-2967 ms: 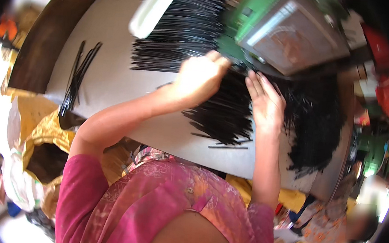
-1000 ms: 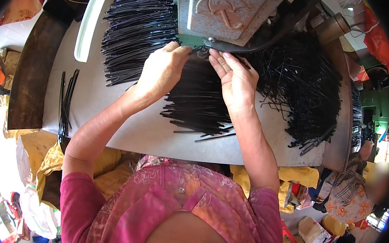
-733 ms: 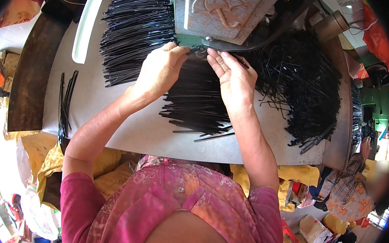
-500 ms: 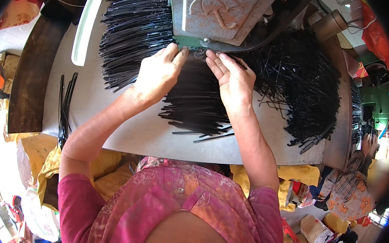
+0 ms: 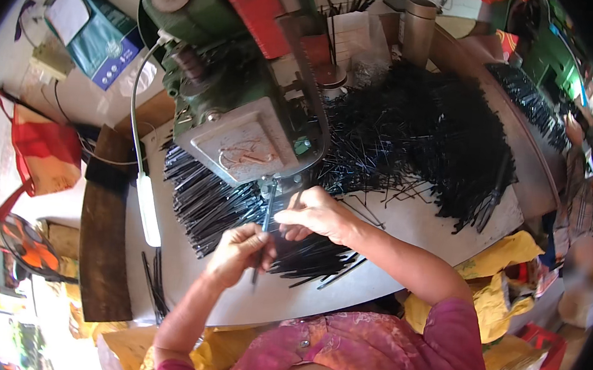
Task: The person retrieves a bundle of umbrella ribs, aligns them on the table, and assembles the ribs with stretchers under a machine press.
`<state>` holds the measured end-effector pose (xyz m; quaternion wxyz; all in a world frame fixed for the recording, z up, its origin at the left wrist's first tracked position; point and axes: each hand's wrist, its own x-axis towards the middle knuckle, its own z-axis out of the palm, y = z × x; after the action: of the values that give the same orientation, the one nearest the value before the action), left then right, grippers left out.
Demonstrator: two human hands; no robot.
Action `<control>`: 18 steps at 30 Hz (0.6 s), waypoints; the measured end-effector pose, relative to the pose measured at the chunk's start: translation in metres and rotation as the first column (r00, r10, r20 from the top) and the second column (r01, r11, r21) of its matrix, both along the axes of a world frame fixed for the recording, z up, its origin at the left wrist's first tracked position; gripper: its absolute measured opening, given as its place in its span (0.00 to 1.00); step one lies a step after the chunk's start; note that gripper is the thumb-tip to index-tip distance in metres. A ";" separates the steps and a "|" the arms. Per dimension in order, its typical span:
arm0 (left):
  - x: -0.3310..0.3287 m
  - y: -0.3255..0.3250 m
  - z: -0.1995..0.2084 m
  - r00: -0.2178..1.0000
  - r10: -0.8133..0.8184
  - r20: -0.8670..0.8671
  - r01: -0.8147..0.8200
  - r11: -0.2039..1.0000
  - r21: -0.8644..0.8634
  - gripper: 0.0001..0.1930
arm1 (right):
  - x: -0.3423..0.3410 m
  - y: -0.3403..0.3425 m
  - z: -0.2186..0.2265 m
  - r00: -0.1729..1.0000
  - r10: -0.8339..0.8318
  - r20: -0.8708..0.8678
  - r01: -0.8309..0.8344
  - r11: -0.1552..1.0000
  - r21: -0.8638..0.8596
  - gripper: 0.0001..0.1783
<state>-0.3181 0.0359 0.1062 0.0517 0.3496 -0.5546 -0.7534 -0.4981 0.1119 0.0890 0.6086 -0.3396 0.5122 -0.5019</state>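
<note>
My left hand [image 5: 239, 254] is closed around a long thin dark rod [image 5: 269, 207]. The rod stands nearly upright in the view, its far end close under the head of a green machine [image 5: 240, 145]. Just right of the rod is my right hand [image 5: 318, 218], fingers curled and thumb pressed in; whatever it pinches is too small to make out. Beneath and beside both hands lies a bundle of thin black rods [image 5: 314, 260]. A neat stack of black rods [image 5: 204, 194] reaches left from under the machine head, and a tangled heap of black jointed rods [image 5: 449, 135] spreads to the right.
The pale tabletop [image 5: 402, 261] has a raised brown rim [image 5: 105, 239] on the left. A white lamp tube [image 5: 147, 211] hangs nearby, with a few loose rods [image 5: 154, 285] below it. An orange fan [image 5: 30, 246] stands left. A metal flask [image 5: 418, 30] is behind; another person's hand [image 5: 573, 129] works far right.
My view has swung, showing more of the machine. Both hands have drawn back from under its head. The left now grips a rod, and the right's fingers have gone from spread to curled.
</note>
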 end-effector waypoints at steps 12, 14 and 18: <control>-0.014 0.021 0.007 0.998 -0.061 -0.002 0.061 0.995 -0.077 0.11 | -0.008 0.010 0.000 0.964 -0.017 0.266 0.025 0.999 -0.027 0.13; -0.017 0.013 0.011 0.982 -0.145 0.118 0.165 0.969 -0.185 0.11 | -0.013 0.006 -0.006 0.942 -0.030 0.335 0.033 0.999 -0.004 0.13; -0.030 0.012 -0.009 0.997 0.061 -0.044 -0.041 -0.054 -0.998 0.16 | -0.026 0.004 -0.011 0.869 -0.244 0.430 0.267 0.964 0.005 0.13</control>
<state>-0.3486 0.0480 0.0977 0.3130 0.2288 -0.9150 -0.1117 -0.5245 0.1159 0.0776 0.6247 -0.1671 0.3929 -0.6538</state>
